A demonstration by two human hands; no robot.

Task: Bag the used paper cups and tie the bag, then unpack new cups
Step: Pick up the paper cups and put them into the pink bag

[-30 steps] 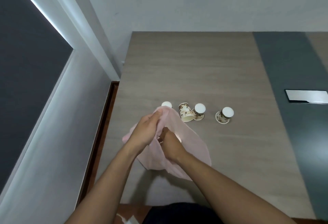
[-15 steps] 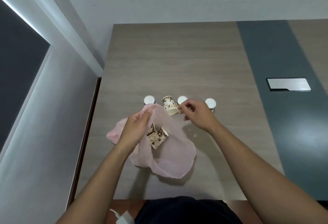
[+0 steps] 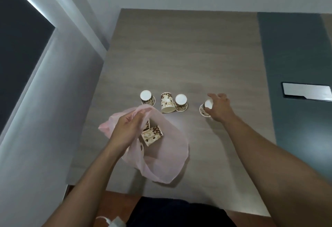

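Right hand [image 3: 218, 107]: spread over rightmost upturned cup [image 3: 206, 107]; left hand [image 3: 126, 128] pinching pink bag [image 3: 161, 158] rim; far worktop [image 3: 179, 50] bare.

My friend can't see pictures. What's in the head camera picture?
A person's left hand holds open a thin pink plastic bag with bean-patterned paper cups inside, while the right hand reaches the rightmost upside-down cup on a grey wooden table.

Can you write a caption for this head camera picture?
Left hand holds pink bag open; right hand reaches rightmost cup.
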